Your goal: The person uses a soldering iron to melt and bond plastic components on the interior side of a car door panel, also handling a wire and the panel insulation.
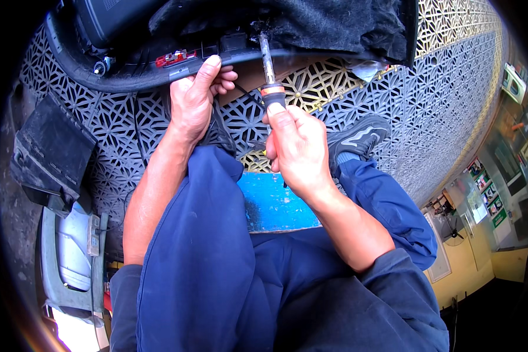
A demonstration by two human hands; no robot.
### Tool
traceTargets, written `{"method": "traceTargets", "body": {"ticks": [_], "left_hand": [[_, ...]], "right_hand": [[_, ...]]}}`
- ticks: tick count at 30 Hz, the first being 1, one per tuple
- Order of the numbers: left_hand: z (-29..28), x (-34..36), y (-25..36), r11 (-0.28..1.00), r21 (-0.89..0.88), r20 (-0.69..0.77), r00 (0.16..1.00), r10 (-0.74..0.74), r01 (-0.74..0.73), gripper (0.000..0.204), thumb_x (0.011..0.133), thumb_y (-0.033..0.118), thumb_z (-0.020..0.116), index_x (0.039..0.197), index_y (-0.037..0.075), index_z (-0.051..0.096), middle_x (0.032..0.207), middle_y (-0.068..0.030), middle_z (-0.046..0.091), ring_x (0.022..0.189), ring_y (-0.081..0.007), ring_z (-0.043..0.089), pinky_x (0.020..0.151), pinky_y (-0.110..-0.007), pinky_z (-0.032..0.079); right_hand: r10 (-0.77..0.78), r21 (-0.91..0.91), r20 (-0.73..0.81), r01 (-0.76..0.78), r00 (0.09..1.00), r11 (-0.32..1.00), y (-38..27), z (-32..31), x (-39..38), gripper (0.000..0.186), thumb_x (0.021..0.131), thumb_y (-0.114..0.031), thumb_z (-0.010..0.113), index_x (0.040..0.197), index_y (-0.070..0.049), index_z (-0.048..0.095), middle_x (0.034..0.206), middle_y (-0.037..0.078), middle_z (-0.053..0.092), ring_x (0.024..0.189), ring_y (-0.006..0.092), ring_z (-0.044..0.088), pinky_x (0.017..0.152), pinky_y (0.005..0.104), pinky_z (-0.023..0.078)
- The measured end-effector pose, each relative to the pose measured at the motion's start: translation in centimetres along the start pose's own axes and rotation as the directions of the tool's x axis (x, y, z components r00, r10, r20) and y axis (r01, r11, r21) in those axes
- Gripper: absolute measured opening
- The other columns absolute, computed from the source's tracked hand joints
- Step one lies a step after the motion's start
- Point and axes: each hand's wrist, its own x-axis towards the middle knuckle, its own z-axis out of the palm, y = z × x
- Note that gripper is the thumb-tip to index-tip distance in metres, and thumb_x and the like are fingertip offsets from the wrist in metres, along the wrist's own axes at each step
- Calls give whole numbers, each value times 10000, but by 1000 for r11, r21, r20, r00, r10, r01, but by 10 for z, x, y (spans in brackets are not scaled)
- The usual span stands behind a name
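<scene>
My right hand (296, 144) is closed around the handle of a soldering iron (268, 64), thumb along its dark grip with an orange band. The iron's metal shaft points away from me, its tip against the black plastic car panel (138, 80). At the panel's near edge, my left hand (196, 97) grips the rim, thumb on top and fingers curled beside it. A thin black strand (246, 92) runs between my left fingers and the iron's handle; whether it is a cord or a rod, I cannot tell. Dark felt-like lining (340, 35) covers the panel's right part.
A red reflector-like piece (176, 58) sits on the panel. Below my hands is a blue wooden board (278, 202) between my legs. Patterned grating tiles (416, 123) cover the floor. To the left lie a black plastic box (53, 149) and a grey frame-like part (51, 258).
</scene>
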Motion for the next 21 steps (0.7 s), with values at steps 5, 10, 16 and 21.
{"method": "traceTargets", "body": {"ticks": [5,10,16,21], "left_hand": [[0,0,-1,1000,-1,3,1000,1,-1,365,1030,324,678,1030,-36,736,908,-114,752,765,-139,677,752,-268,542],[-1,1,-2,1000,-3,-6,1000,0,0,363,1030,323,679,1027,-35,735,905,-114,751,764,-140,677,748,-270,543],[-2,0,0,1000,11,8,1000,-9,9,345,1045,296,650,1053,-42,720,934,-129,745,789,-155,670,768,-282,535],[0,-1,-1,1000,-12,-7,1000,0,0,347,1030,310,679,1020,-33,729,908,-120,750,764,-142,678,743,-276,550]], "right_hand": [[32,38,-3,-32,999,999,1,-1,-3,349,1093,-318,526,1016,-1,649,602,27,568,444,81,498,438,244,400],[-23,-2,0,23,1000,1000,1,2,0,360,1093,-328,529,1021,4,648,607,25,568,454,78,501,444,245,405],[-5,7,-10,5,1000,1000,6,2,-1,366,1092,-337,536,1023,4,647,614,25,571,459,75,502,446,244,404],[-43,26,-28,44,999,999,11,6,1,356,1087,-339,557,1023,0,642,615,20,567,462,71,501,444,237,401]]}}
